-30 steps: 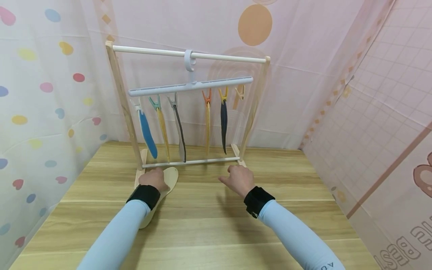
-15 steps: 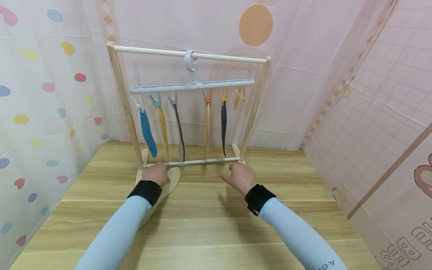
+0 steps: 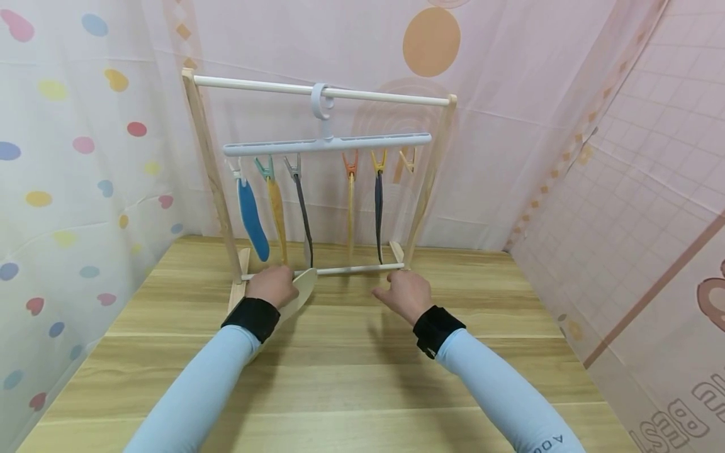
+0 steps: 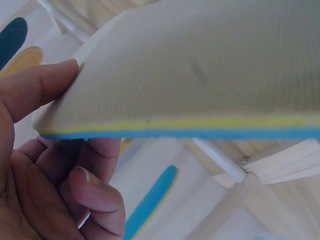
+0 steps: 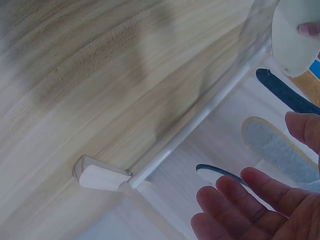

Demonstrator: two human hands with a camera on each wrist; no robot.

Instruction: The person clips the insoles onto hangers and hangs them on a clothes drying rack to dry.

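My left hand (image 3: 272, 286) pinches a cream shoe insole (image 3: 304, 290), thumb on its cream face and fingers curled below. In the left wrist view the insole (image 4: 200, 70) shows a yellow and blue layered edge. It tilts upward near the rack's lower bar, part of it hidden behind the hand and wrist. To the right, near the lower bar's other end, my right hand (image 3: 406, 294) holds nothing. Its fingers are loosely bent with the thumb apart in the right wrist view. In front of both hands, several insoles hang from clothespins, among them a blue one (image 3: 253, 220) and a navy one (image 3: 379, 217).
A wooden rack (image 3: 433, 182) with white bars stands on the wood-grain table (image 3: 351, 377). From its top bar hangs a pale blue clip hanger (image 3: 326, 145). The beige clothespin (image 3: 408, 162) at the hanger's right end holds nothing. Patterned curtains (image 3: 85, 189) surround the table.
My left hand has moved up and slightly right, raising the cream insole's front end toward the lower bar. My right hand has barely moved. The hanger has turned slightly.
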